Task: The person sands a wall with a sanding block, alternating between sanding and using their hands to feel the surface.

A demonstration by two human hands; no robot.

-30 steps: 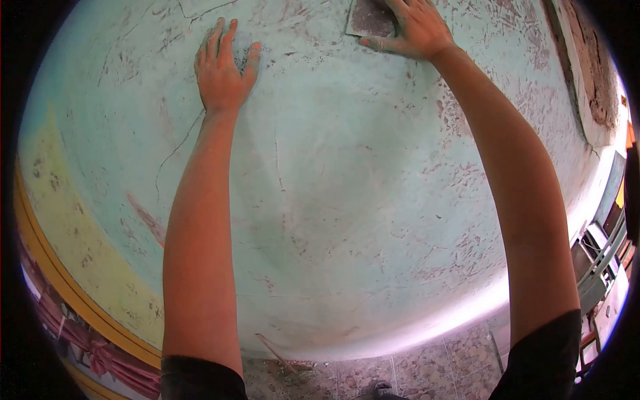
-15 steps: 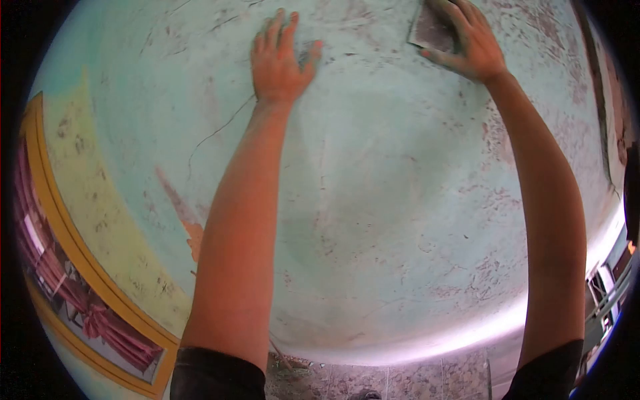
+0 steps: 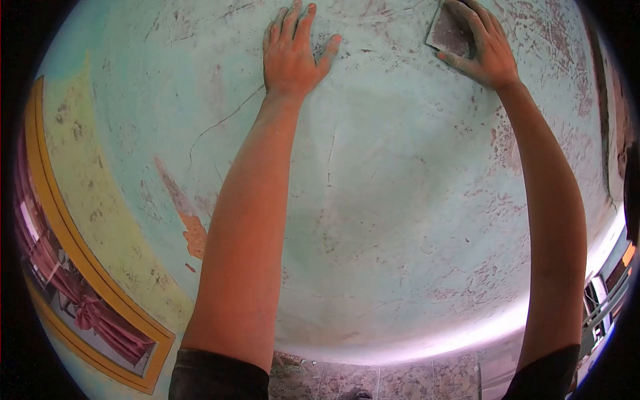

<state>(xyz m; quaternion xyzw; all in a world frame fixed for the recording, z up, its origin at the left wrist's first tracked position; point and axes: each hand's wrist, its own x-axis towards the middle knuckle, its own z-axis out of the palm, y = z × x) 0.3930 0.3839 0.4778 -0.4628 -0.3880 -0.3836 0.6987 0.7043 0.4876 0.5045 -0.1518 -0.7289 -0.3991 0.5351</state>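
Observation:
My left hand (image 3: 293, 57) lies flat against the pale green wall (image 3: 387, 200), fingers spread and thumb out to the side. Nothing is in it. Up at the top right, my right hand (image 3: 490, 50) is closed over a flat, dark brown-grey piece of sandpaper (image 3: 451, 35) with a pale edge, pressed to the wall. The thumb lies along its lower edge, while the fingers cover its right side. The top of the sandpaper is partly out of view. Dust coats the fingers of both hands.
A yellow-framed window (image 3: 100, 273) with a tied pink curtain (image 3: 100, 323) is at left. An orange-brown bare patch (image 3: 194, 237) and a thin crack (image 3: 223, 121) mark the wall near my left arm. Patterned floor tiles (image 3: 407, 381) show below.
Both hands sit a little further right in the view; the right hand with the sandpaper is slightly lower. The view itself has shifted a little.

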